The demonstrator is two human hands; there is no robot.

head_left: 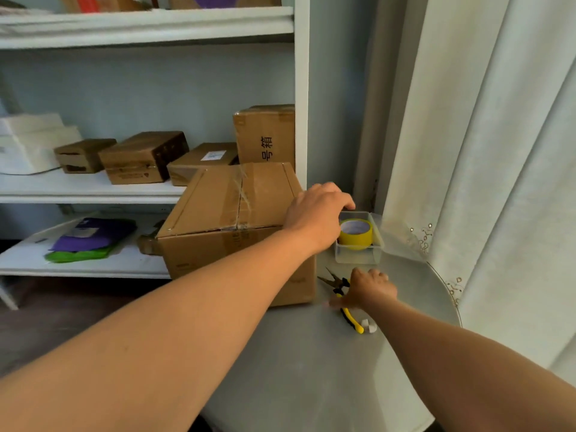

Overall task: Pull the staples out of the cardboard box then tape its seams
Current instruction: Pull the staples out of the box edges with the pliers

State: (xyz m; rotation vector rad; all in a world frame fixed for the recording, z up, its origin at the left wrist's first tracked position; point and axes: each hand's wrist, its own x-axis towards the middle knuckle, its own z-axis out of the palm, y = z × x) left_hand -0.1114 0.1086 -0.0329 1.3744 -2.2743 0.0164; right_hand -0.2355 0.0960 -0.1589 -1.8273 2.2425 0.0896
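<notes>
A brown cardboard box (218, 219) with clear tape along its top seam stands on the round grey table (311, 363). My left hand (318, 210) reaches over the box's right top edge, and its fingertips curl down onto the far rim of a clear plastic container (358, 255). A yellow tape roll (355, 233) lies in that container. Needle-nose pliers (350, 318) with yellow and black handles lie on the table right of the box. My right hand (371, 288) covers their middle and grips them, thumb pointing left. No staples are visible.
A small white object (369, 325) lies by the pliers' handle end. White shelves (93, 188) behind the box carry several smaller cartons and purple and green bags. A pale curtain (498, 151) hangs close to the table's right edge.
</notes>
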